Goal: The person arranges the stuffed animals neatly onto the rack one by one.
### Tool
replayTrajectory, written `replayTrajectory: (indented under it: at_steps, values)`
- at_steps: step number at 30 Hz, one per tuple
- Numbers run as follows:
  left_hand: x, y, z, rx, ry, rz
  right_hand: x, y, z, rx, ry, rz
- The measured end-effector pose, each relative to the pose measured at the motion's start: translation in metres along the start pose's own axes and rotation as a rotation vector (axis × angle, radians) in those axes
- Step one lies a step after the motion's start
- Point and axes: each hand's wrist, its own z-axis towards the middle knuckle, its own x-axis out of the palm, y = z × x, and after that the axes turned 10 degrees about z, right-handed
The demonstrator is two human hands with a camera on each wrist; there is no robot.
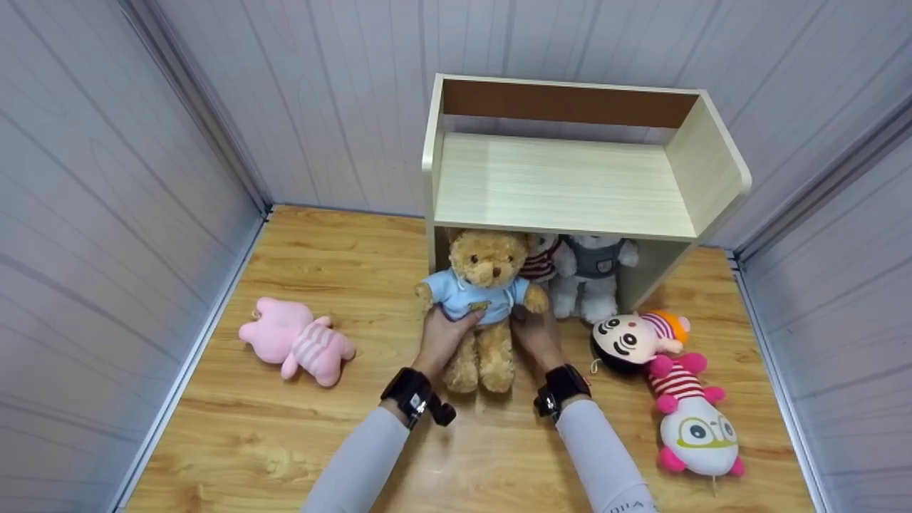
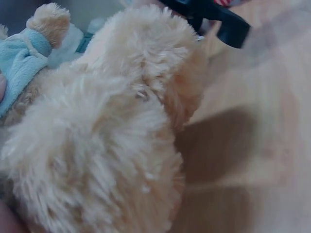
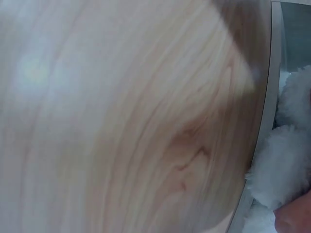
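A tan teddy bear [image 1: 488, 285] in a light blue shirt stands at the left front of the shelf's lower compartment, its head at the opening. My left hand [image 1: 443, 340] grips its lower body, the thumb across the shirt's front. My right hand [image 1: 538, 338] is at the bear's other side; its fingers are partly hidden behind the bear's paw. The bear's furry legs [image 2: 97, 160] fill the left wrist view, over a shadow on the floor. In the right wrist view, part of the right hand [image 3: 294, 217] shows beside white plush fur [image 3: 282, 165].
Inside the pale wooden shelf [image 1: 556, 178] sit a white plush in grey overalls [image 1: 591, 267] and one in red stripes [image 1: 538, 260]. A pink plush pig [image 1: 299, 342] lies left. Right lie a black-haired doll [image 1: 630, 338] and a white-headed plush with glasses [image 1: 698, 431]. Grey walls surround the floor.
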Motion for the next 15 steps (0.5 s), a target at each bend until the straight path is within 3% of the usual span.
replayTrajectory:
  at_steps: [1, 2, 3, 8, 11, 15]
  values:
    - [0.002, -0.003, 0.004, -0.002, -0.003, 0.003, -0.001, -0.002, 0.0, -0.072, -0.05, -0.272]
    - [0.003, -0.005, 0.008, -0.005, -0.006, 0.009, -0.001, -0.004, 0.001, -0.153, -0.101, -0.46]
    - [0.005, -0.007, 0.011, -0.011, -0.011, 0.019, -0.001, -0.006, 0.003, -0.194, -0.102, -0.498]
    - [0.008, -0.015, 0.026, -0.033, -0.041, 0.078, -0.007, -0.01, 0.008, -0.341, -0.115, -0.595]
    - [0.01, -0.016, 0.034, -0.027, -0.056, 0.038, -0.011, -0.011, 0.008, -0.311, -0.106, -0.569]
    - [0.016, -0.017, 0.043, -0.033, -0.067, -0.095, -0.017, -0.011, 0.009, -0.23, -0.081, -0.571]
